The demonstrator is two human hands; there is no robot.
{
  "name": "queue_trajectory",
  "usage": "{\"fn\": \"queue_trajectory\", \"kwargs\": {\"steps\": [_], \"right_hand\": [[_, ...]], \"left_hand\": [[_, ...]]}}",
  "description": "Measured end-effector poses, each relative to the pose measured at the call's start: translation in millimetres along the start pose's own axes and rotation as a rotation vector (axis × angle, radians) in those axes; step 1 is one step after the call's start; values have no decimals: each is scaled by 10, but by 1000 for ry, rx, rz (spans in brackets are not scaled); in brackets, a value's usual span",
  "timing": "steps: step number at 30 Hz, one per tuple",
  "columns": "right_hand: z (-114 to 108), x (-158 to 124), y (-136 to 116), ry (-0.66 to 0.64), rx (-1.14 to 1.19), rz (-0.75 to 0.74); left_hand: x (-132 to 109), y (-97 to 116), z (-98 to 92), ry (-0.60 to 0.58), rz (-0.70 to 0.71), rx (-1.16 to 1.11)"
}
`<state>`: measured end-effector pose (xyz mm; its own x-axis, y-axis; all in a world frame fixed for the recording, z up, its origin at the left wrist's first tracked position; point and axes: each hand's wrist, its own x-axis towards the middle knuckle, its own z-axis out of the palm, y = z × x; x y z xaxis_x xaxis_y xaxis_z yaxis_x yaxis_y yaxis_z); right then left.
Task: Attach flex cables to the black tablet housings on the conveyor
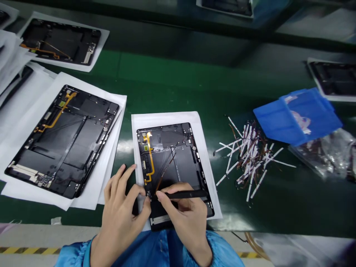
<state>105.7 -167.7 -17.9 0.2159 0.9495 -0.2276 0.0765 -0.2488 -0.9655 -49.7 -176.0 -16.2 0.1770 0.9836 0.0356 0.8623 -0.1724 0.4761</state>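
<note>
A dark tablet back housing [178,163] lies flat on a white sheet [164,118], upright in portrait, on a green tabletop [178,74], directly in front of the person. Its black inner face is divided into matte panels and edged with small metal parts. An orange flex cable [150,155] runs down the left side, thin dark wires [170,167] cross the middle at a slant, and a pale metal strip [161,219] shows at the bottom end. The right hand [183,218] has a closed grip on a slim black tool [183,194], its tip at the housing's lower left, near the cable's end. The left hand [119,215] brings its fingertips [141,190] to that same area, but whether that grip pinches a wire is too small to tell. Another housing [62,141] lies on paper just to the left, while a heap of white strips with wires [250,159] lies to the right, near a blue plastic sheet [303,115].
</note>
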Motion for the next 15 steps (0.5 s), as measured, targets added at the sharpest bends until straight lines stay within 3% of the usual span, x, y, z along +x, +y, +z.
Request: {"fn": "queue_trajectory", "kwargs": {"steps": [15], "right_hand": [[-4, 23, -13, -31, 18, -33]], "left_hand": [[28, 6, 11, -28, 27, 49]]}}
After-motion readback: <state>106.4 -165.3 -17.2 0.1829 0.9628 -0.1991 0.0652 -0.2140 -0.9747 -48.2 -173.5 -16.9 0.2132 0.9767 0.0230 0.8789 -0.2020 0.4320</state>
